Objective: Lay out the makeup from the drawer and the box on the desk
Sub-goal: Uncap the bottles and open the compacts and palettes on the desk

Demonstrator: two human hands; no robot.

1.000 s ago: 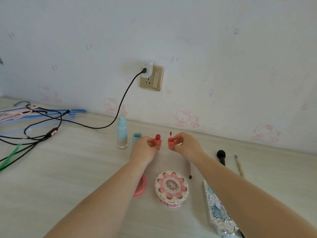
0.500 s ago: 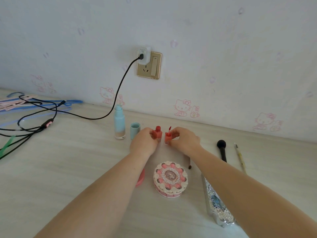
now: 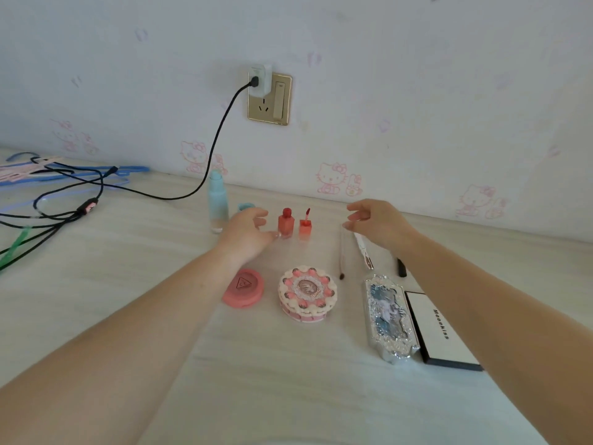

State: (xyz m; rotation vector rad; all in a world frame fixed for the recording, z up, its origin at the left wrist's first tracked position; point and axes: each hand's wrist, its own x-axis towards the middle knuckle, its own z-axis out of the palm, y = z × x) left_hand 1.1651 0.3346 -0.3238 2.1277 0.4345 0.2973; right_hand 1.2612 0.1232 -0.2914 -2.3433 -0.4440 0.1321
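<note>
Behind the cake-shaped compact (image 3: 307,293) two red lip-tint bottles stand upright on the desk (image 3: 96,284), side by side, not touching each other. The capped bottle (image 3: 286,223) is the left one; the open bottle (image 3: 305,229) to its right has its applicator wand sticking up out of the neck. Left hand (image 3: 247,234) sits just left of the capped bottle, fingers loosely spread, holding nothing; a fingertip is at the bottle's base (contact or a hair off, cannot tell). Right hand (image 3: 377,224) hovers right of the open bottle, well apart from it, fingers relaxed and parted, nothing held.

Left of the compact, just beside it: round pink blush case (image 3: 244,288), lying flat. Further back and left of the compact: tall light-blue bottle (image 3: 217,203) standing upright, with a small blue cap (image 3: 246,206) next to it, partly hidden by the left hand. Right of the compact: thin brush (image 3: 342,258) lying flat, then a white pencil-like stick (image 3: 363,250) under the right hand, then a dark-tipped tool (image 3: 400,267) mostly hidden by the right forearm. Right and nearer than the compact: ornate silver palette (image 3: 388,317), and touching its right side a white box with black edge (image 3: 441,330) (lettering on it, partly covered by the arm).

Far left of the compact: black cable (image 3: 205,175) running up to a wall socket (image 3: 270,99), and blue hangers (image 3: 64,175).
</note>
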